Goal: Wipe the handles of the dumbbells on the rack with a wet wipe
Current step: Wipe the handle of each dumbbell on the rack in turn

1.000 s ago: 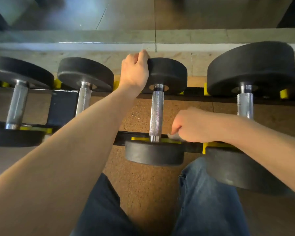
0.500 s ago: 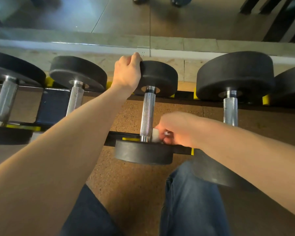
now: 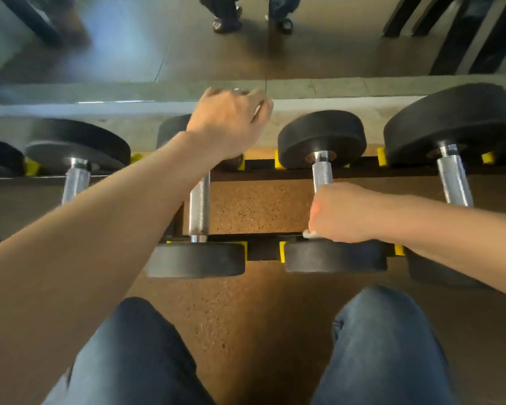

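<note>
- The dumbbell rack [image 3: 260,249] runs left to right across the view, a black frame with yellow saddles, standing on a brown speckled floor [image 3: 254,209] in front of a mirror wall.
- Dumbbells lie side by side on it, each with its long axis pointing away from the person: one black head on the near rail, one on the far rail, the knurled steel handle bridging the gap.
- The largest dumbbell [image 3: 450,124] sits at the far right, its handle bare and just beside the right forearm.
- The dumbbell being wiped [image 3: 322,138] is next to it. The right hand [image 3: 342,213] is curled round the near part of that dumbbell's handle [image 3: 322,173], close to the near head, with a scrap of white wet wipe [image 3: 308,234] showing beneath the fist.
- The far stretch of that handle is uncovered, so I judge the stroke should run along the axis, away from the body; the right hand is the one on it.
- The left hand [image 3: 228,121] hangs above the far head of the neighbouring dumbbell [image 3: 199,206] to the left, fingers loosely curled and holding nothing that I can see; motion blur leaves contact uncertain.
- No brand, weight mark or other writing can be read on heads, handles or rack.
</note>
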